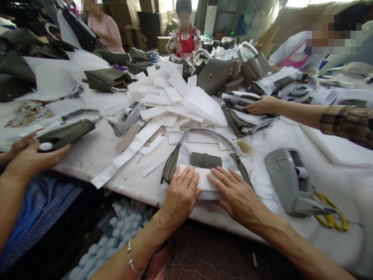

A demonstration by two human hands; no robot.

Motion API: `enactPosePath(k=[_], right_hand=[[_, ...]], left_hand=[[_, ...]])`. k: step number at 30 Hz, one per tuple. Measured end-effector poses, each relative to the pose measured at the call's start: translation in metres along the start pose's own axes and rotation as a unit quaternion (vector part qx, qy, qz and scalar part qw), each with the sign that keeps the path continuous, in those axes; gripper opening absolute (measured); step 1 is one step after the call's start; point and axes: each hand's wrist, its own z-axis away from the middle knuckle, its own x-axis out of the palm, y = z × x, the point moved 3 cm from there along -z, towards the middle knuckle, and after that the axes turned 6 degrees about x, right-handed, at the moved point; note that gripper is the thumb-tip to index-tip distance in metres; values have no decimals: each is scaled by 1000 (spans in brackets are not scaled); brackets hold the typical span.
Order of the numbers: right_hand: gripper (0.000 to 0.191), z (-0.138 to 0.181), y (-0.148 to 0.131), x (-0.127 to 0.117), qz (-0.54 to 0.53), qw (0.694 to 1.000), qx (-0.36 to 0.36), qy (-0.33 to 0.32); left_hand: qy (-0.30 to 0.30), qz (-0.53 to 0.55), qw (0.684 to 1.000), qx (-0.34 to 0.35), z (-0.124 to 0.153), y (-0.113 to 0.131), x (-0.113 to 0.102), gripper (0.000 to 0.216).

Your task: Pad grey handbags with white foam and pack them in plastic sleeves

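Note:
In front of me at the table's edge lies an olive-grey handbag (170, 165), its arched handle (210, 133) wrapped in clear film and pointing away from me. A white padding sheet (203, 179) covers its near part, leaving a grey flap piece (205, 160) showing beyond it. My left hand (181, 191) rests on the sheet's left side, fingers stretched out. On the right side my right hand (237, 192) lies flat, fingers spread. Neither hand grips anything. What lies beneath the sheet is hidden.
A grey tape dispenser (287, 181) and yellow-handled scissors (330, 212) lie at right. White foam pieces (175, 93) are heaped ahead. Co-workers' hands hold bags at left (67, 134) and right (250, 109). White round pieces (116, 229) fill a space below the table.

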Motion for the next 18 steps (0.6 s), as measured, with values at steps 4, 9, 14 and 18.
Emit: enactPosePath(k=[4, 9, 14, 18], right_hand=[[71, -14, -27, 13, -29, 998, -13, 46], [67, -20, -39, 35, 3, 996, 11, 84], [61, -19, -36, 32, 13, 998, 9, 54], [63, -21, -36, 29, 17, 999, 13, 41]], left_hand=[[-67, 28, 997, 3, -11, -9, -11, 29], [-248, 51, 966, 48, -62, -52, -19, 21], [-300, 6, 954, 16, -103, -93, 11, 21], [-312, 11, 950, 6, -109, -104, 32, 23]])
